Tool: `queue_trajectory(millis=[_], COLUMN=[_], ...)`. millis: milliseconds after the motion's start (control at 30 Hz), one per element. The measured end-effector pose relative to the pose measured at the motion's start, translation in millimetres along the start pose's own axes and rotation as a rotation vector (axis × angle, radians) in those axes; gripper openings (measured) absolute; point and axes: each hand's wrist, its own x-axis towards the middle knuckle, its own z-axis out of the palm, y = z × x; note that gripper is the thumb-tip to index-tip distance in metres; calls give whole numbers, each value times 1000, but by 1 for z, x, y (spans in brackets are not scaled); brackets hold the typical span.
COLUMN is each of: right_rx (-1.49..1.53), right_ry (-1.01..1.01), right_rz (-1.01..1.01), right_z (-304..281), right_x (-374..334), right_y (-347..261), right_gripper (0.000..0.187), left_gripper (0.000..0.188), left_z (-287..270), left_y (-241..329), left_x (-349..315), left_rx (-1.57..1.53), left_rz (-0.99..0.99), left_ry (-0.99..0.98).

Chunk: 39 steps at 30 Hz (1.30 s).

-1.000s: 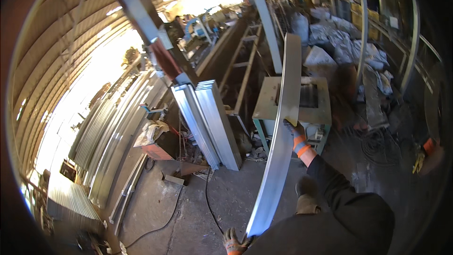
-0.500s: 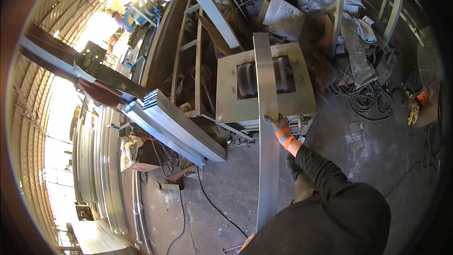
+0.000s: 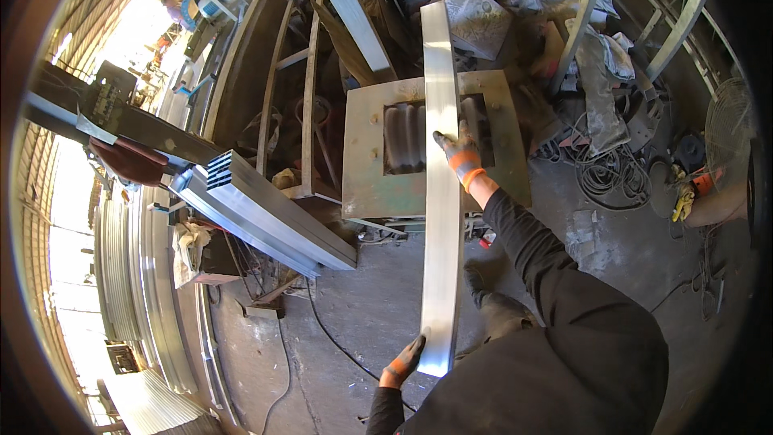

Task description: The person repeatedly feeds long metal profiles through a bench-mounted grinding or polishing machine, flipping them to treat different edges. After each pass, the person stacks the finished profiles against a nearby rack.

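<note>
A long, straight silvery metal profile (image 3: 441,266) slants up and away from my body, its far end above the greenish square machine plate (image 3: 362,185). My right hand (image 3: 462,157), in a grey and orange glove, grips it about midway along, the thumb on the upper face and the fingers at the right edge. Near the lower end, my left hand (image 3: 404,362), gloved alike, holds the left edge, its thumb lying along the top; its other fingers are partly hidden. Behind the profile, the plate's opening shows dark ribbed strips (image 3: 404,138).
Several stacked metal profiles (image 3: 282,213) lean at the left, near an upright metal post (image 3: 350,12). A dark cable (image 3: 338,342) runs over the floor. Coiled cables (image 3: 608,173) and a fan (image 3: 729,117) stand at the right. Long corrugated sheets (image 3: 117,274) lie far left.
The profile has shifted away from me and up, so its near end now shows. My right hand has moved up with it, and my left hand has come into view at the lower end.
</note>
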Motion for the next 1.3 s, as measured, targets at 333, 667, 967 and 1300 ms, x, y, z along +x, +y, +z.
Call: queue_trajectory(millis=[333, 667, 967, 1300], right_rx=[-856, -948, -748, -791], right_ry=[-49, 24, -109, -151], right_rz=[-329, -531, -495, -544], right_z=[38, 62, 14, -36], right_x=[92, 104, -121, -424], right_y=[-32, 10, 34, 79], right_gripper=[96, 69, 67, 60], left_gripper=[89, 85, 70, 69], left_z=[66, 80, 111, 138], left_y=[89, 83, -82, -338], left_x=[127, 161, 12, -192], left_rx=[-540, -1133, -1005, -1117], left_rz=[-130, -262, -315, -389], left_ry=[50, -613, -408, -470])
